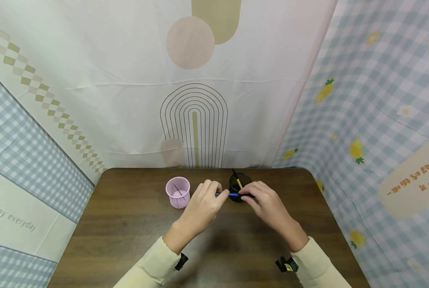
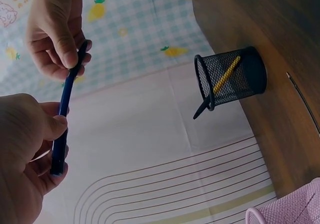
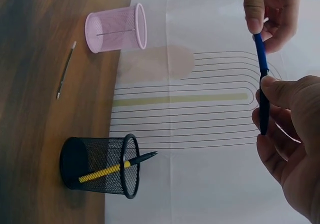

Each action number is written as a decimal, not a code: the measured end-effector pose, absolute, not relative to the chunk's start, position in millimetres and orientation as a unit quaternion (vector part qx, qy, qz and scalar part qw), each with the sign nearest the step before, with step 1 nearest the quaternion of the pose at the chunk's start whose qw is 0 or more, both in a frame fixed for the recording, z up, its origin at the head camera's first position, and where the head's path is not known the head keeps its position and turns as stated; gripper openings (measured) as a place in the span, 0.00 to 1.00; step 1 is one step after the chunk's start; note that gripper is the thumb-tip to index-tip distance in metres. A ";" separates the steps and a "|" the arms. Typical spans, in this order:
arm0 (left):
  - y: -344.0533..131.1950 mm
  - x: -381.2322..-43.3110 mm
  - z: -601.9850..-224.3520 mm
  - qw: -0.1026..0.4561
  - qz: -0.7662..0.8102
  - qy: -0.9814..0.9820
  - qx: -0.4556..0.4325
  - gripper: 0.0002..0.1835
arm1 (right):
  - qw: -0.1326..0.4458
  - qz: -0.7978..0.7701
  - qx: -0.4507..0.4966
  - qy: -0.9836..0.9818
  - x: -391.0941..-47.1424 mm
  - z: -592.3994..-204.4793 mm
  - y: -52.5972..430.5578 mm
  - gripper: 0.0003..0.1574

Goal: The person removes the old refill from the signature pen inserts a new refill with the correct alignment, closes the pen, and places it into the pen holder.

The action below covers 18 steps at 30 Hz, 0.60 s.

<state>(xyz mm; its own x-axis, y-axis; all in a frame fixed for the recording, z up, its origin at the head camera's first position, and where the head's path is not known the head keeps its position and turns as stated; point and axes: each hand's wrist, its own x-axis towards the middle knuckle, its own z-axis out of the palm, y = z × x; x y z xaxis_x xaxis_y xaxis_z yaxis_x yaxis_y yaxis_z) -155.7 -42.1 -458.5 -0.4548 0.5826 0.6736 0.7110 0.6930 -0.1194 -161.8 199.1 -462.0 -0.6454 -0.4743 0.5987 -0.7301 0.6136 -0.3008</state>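
Observation:
Between both hands, above the table, is a pen (image 1: 233, 195) with a blue barrel and a black end. My left hand (image 1: 202, 204) pinches the blue end between thumb and fingers. Thumb and fingers of my right hand (image 1: 268, 204) grip the black end. Behind the right hand stands a black mesh pen holder (image 3: 102, 151), with a yellow-and-black pen (image 3: 102, 173) leaning in it. To the left of the left hand is a pink mesh pen holder (image 1: 178, 201) with a thin dark stick (image 3: 115, 32) inside.
A thin pen refill (image 3: 66, 71) lies on the wooden table (image 1: 128, 240) between the two holders, mostly hidden by my left hand in the head view. Patterned cloth (image 1: 135, 112) hangs behind the table's back edge and along both sides.

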 end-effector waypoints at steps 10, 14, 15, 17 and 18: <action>-43.3 -157.0 -454.4 0.369 -0.075 -0.847 -0.375 0.13 | 0.237 0.277 0.335 -0.869 -159.5 -462.0 196.2 0.12; -42.6 -157.0 -455.2 0.372 -0.067 -0.847 -0.375 0.10 | 0.236 0.281 0.343 -0.864 -159.6 -461.3 195.8 0.13; -42.5 -157.1 -455.5 0.373 -0.066 -0.847 -0.374 0.10 | 0.236 0.282 0.346 -0.863 -159.8 -461.7 195.9 0.13; -42.1 -157.1 -455.9 0.372 -0.067 -0.848 -0.372 0.11 | 0.234 0.282 0.350 -0.862 -160.1 -462.2 196.1 0.15; -42.0 -157.0 -456.0 0.372 -0.068 -0.848 -0.371 0.12 | 0.232 0.281 0.352 -0.862 -160.3 -462.6 196.4 0.15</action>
